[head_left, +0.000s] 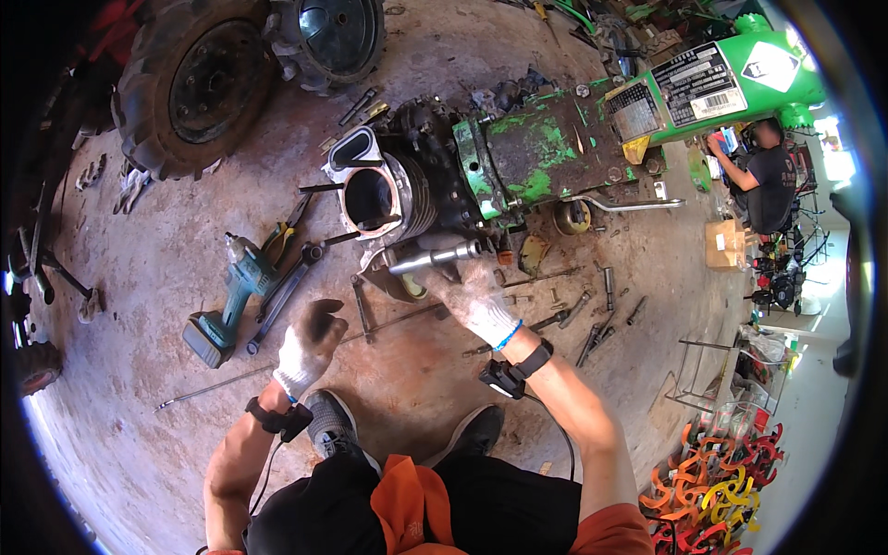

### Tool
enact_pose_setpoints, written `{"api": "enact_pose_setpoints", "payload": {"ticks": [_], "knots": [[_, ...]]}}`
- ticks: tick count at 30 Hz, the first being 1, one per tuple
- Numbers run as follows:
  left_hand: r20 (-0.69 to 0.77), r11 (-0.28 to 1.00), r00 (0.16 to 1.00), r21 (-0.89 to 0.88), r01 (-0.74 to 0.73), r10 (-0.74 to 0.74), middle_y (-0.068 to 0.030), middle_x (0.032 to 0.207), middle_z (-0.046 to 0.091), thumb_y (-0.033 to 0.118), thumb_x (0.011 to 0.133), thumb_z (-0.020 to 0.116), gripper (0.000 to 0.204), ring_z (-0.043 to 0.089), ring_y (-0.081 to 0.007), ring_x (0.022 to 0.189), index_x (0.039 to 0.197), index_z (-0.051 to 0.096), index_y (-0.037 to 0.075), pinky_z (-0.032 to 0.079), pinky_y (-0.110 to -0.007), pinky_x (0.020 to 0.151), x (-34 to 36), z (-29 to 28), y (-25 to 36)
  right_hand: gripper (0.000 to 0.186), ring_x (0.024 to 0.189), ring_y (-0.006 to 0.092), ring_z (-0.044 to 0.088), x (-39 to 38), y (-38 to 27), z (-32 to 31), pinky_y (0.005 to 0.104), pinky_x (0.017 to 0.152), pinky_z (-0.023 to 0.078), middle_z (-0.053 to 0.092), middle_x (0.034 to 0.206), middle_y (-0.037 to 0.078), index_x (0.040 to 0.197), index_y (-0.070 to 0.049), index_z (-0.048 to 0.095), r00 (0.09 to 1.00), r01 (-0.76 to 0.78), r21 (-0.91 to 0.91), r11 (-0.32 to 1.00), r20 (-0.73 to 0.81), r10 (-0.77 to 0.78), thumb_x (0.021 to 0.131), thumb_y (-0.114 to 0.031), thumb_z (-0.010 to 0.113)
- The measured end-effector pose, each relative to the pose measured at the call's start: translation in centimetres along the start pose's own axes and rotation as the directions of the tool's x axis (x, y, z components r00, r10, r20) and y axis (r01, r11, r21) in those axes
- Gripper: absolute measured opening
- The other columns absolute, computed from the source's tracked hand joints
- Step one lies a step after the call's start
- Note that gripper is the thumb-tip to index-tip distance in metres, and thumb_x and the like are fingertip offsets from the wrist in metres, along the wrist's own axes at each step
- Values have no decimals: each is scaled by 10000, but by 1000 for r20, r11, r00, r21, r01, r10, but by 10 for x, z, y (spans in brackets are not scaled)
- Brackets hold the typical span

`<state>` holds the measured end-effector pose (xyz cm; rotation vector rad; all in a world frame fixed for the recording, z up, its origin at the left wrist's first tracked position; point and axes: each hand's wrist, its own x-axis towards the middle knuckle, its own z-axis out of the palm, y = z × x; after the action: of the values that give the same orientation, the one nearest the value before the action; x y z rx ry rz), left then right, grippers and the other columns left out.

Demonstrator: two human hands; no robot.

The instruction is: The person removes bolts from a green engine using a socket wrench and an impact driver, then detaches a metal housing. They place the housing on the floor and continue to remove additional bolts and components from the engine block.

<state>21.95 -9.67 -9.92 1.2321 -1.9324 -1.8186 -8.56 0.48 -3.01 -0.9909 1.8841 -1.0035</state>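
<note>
My right hand [474, 301], in a white work glove, is closed around a shiny silver metal tube [435, 258] with a stepped end, held level just in front of the engine block. That block [421, 199] is grimy and finned, and its round cylinder bore [368, 196] faces up. My left hand [313, 347] wears a white glove with dark-stained fingers. It hovers over the floor with thumb and fingers slightly apart and nothing visible in them. A thin handled metal tool [363, 310] lies between my hands. The right fingertips are partly hidden by the tube.
Left of the engine lie a teal cordless impact wrench [245, 277], a spanner [282, 301] and yellow-handled pliers [279, 242]. A green machine body [536, 153] extends right. Sockets and bolts [592, 324] litter the floor. Large tyres [199, 83] stand back left; another person [768, 176] sits far right.
</note>
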Motion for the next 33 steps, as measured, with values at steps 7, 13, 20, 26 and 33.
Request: {"api": "enact_pose_setpoints", "payload": {"ticks": [7,13,20,26,33], "knots": [[20,1000,1000,-13,-17,17,-49,1052,739,159,1092,694,331,636,-96,831,1380,641,7,535,-274,732,4,-1,1,392,1158,282,718,3,-8,2,464,1042,563,769,1290,134,1349,-26,714,995,97,-86,992,-8,-98,1016,-207,815],[-2,999,1000,28,15,-15,-154,961,778,217,1032,718,364,757,-262,890,1326,684,6,594,-401,834,4,3,5,391,1179,300,710,2,1,3,469,1049,553,766,1294,155,1345,-27,726,996,89,-224,971,-1,-92,1029,-243,805],[203,874,978,466,-141,50,-216,1042,781,241,1009,763,398,775,-403,976,1367,702,78,607,-494,875,12,10,3,399,1100,314,733,7,-6,1,450,976,582,770,1248,170,1327,-13,722,997,56,-240,969,64,-42,1031,-267,805],[345,699,935,647,-304,87,-259,1175,734,291,1021,713,357,744,-477,1012,1340,735,131,609,-561,862,19,27,-3,389,1093,293,737,2,-10,1,433,959,585,774,1227,166,1312,-5,718,1000,23,-174,984,21,-20,1023,-248,812],[398,571,917,751,-333,11,-218,1196,719,385,1058,665,383,731,-445,1053,1323,728,117,604,-541,897,35,40,-13,419,1071,238,716,7,3,5,423,954,584,776,1231,130,1341,-4,699,999,15,-226,974,41,-6,1031,-261,814]]}}
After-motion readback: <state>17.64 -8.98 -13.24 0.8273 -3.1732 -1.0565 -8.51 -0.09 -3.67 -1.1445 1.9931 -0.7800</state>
